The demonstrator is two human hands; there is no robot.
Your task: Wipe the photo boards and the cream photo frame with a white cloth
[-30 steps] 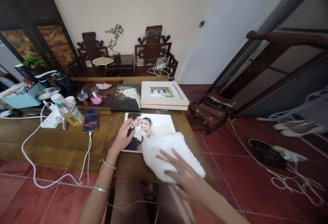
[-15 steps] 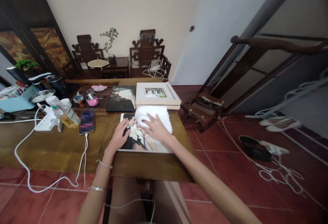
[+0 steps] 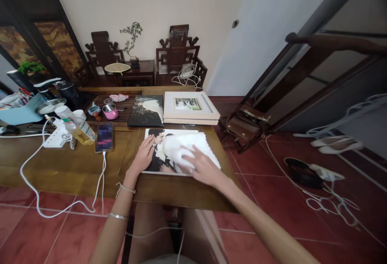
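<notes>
A large photo print [image 3: 160, 157] showing a couple lies flat near the front edge of the wooden table [image 3: 181, 189]. My left hand [image 3: 144, 155] rests on its left side, fingers stretched out. On the right half of the photo, my right hand [image 3: 198, 163] presses a white cloth [image 3: 196, 143] against the surface, with fingers bent over the bunched part. The cloth hides much of the photo's right side and hangs a little past its edge.
Behind lie a dark photo panel [image 3: 147, 110] and stacked pale picture frames [image 3: 189, 109]. To the left are a phone [image 3: 104, 137], a bottle of yellow liquid [image 3: 82, 132], a power strip [image 3: 57, 135] and a pink cup [image 3: 110, 111]. A wooden chair [image 3: 302, 62] stands at right.
My right hand has slid the white cloth right and toward me over the photo, uncovering its upper middle. My left hand stays on the left side. The view has shifted slightly.
</notes>
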